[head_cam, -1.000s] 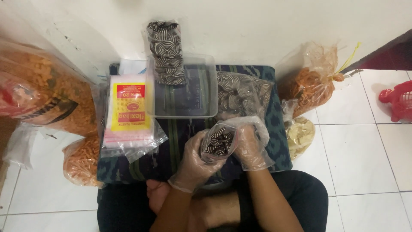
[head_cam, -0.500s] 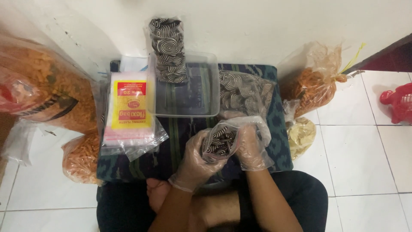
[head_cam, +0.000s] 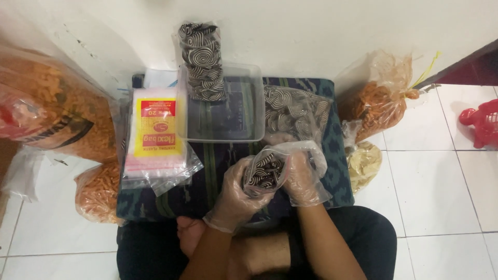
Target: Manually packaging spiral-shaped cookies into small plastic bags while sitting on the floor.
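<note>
Head view, looking down at a person sitting cross-legged w/ a dark striped cloth (head_cam: pixel 207 171) spread over a low surface in front. Both hands wear thin clear gloves and are close together round one small clear bag (head_cam: pixel 264 170) of black-and-white spiral snacks. Left hand (head_cam: pixel 236 194) is wrapped round the bag's side and bottom, gripping it. Right hand (head_cam: pixel 301 176) is closed on the bag's other side, near the open mouth; can't tell if the fingers are inside the mouth or just pinching the edge. Bag sits just above the near edge of the cloth, approx centre, looks part-filled, top not closed.

Progress, as I judge it: one packed bag (head_cam: pixel 201 61) of the same spirals stands upright against the wall, at the far rim of a clear plastic tray (head_cam: pixel 244 132), so at least one is done. The bulk bag (head_cam: pixel 293 114) of spirals lies right beside the tray, plenty left in it. A pack of unused zip bags (head_cam: pixel 155 135) lies to the left, seemingly thick w/ spares. So early-to-mid, this bag still needs topping up and sealing.

Around: big sacks of orange snacks (head_cam: pixel 46 109) on the left, another orange bag (head_cam: pixel 378 101) on the right, white tiled floor (head_cam: pixel 441 181).
</note>
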